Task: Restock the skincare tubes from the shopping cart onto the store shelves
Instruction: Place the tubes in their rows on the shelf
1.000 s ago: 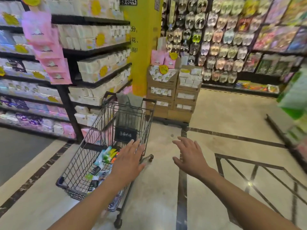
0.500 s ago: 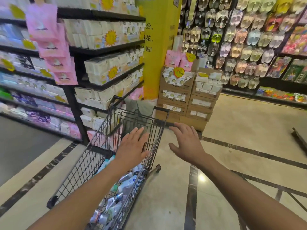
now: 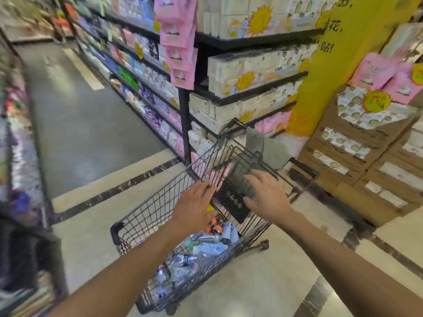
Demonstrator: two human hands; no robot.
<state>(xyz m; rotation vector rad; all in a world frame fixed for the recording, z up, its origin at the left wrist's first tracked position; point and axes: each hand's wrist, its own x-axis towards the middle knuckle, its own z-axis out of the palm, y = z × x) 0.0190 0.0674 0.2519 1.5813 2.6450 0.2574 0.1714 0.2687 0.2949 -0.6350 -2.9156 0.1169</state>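
Store shelves (image 3: 142, 65) run across the upper left of the frame. Below centre stands the wire shopping cart (image 3: 148, 216), with the skincare tubes (image 3: 201, 248) heaped in its basket. My left hand (image 3: 194, 203) hovers above the cart, fingers straight and holding nothing. My right hand (image 3: 266, 195), fingers spread and also empty, reaches over the cart's far end. Stacked cardboard boxes (image 3: 357, 161) fill the right side.

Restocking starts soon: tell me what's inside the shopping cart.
Skincare tubes lie piled in the shopping cart, white, blue and silver. The left hand covers part; lower layers are hidden.
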